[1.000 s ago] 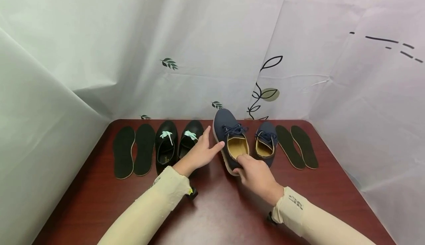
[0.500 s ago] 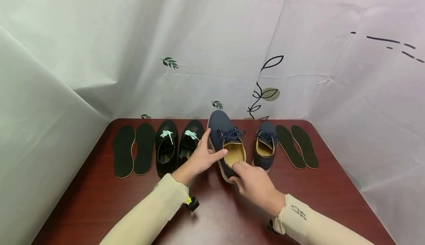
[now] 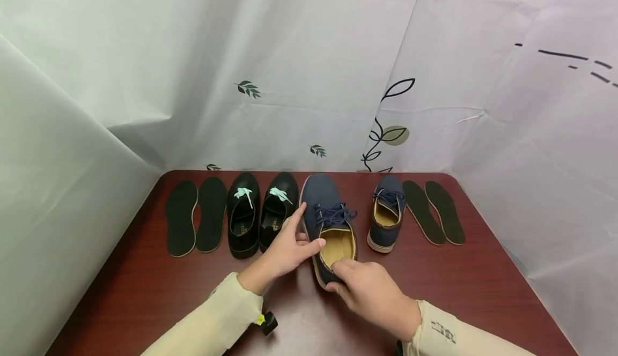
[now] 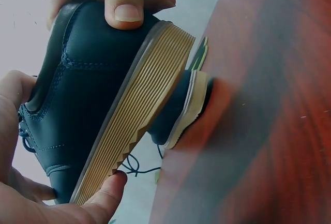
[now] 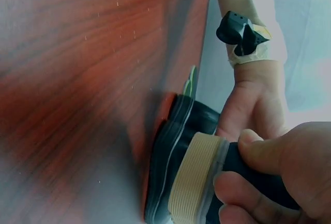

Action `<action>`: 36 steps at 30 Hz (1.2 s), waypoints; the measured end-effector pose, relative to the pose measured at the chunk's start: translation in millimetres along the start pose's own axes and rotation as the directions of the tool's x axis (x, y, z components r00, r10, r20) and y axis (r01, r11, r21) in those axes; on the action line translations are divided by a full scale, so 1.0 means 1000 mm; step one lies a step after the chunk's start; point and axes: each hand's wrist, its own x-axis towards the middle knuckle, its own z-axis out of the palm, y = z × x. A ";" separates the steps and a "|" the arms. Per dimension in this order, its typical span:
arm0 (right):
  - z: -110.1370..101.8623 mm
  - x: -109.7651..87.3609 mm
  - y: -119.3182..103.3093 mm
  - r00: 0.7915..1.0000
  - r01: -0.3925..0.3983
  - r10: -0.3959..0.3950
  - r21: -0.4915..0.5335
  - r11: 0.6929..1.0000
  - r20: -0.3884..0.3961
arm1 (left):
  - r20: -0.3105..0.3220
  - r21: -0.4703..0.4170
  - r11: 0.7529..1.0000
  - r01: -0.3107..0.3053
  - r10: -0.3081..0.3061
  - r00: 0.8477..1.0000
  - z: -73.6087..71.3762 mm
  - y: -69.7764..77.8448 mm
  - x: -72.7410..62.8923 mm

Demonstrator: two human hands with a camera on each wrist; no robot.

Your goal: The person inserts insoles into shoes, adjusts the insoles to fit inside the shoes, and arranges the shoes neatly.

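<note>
Both hands hold a navy lace-up shoe [image 3: 319,188] with a tan lining, its toe pointing toward the back wall. My right hand [image 3: 375,296] pinches the heel, thumb on the outside and fingers over the collar. At the shoe's left side, my left hand [image 3: 285,250] grips it near the opening; the left wrist view has a fingertip [image 4: 111,185] against the ribbed tan sole [image 4: 150,81]. That sole appears raised off the table in both wrist views. The matching navy shoe [image 3: 385,234] stands on the table to the right.
Two black shoes [image 3: 243,244] with mint laces stand left of the held shoe. Dark insoles [image 3: 181,219] lie in a pair at far left, and another pair of insoles [image 3: 425,214] at far right. White printed sheeting [image 3: 309,77] surrounds the reddish-brown table [image 3: 309,334].
The held navy shoe has come toward me, lower and slightly left, away from its mate. My left hand has moved from beside it to gripping its side; the right hand keeps the heel.
</note>
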 end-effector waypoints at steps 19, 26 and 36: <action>0.009 -0.014 -0.023 0.940 -0.096 0.024 0.198 0.976 0.340 | 0.101 0.073 0.996 0.045 -0.053 0.994 -0.002 -0.030 -0.029; 0.018 -0.015 -0.022 0.939 -0.091 0.014 0.207 0.974 0.345 | 0.099 0.147 0.988 0.051 -0.066 0.993 -0.001 -0.034 -0.026; 0.030 -0.018 -0.025 0.958 -0.058 -0.006 0.211 0.976 0.288 | 0.014 0.379 0.925 0.036 -0.045 0.999 0.001 -0.038 -0.029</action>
